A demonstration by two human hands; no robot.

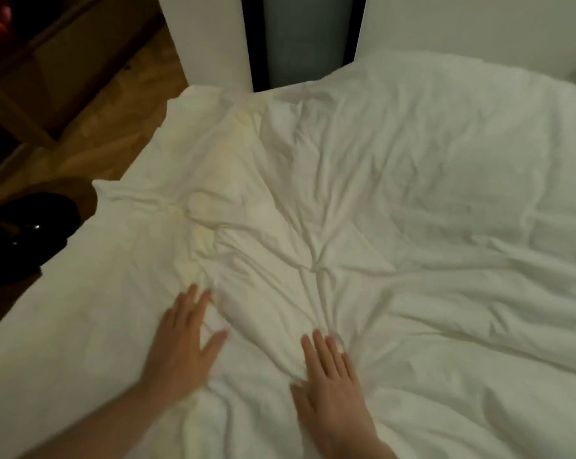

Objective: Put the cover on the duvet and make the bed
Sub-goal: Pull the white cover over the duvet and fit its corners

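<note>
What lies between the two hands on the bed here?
In the head view, only a raised, wrinkled ridge of the white duvet lies between the left hand and right hand; both rest flat on it.

Bed (31,326) fills most of frame, lower left to upper right, its smooth white surface bare along the left edge. White duvet (396,200) lies directly on it, heavily creased, folds converging at centre. Both hands rest flat on the duvet, lower centre. Wooden floor (114,104) in upper left, beside bed.
</note>
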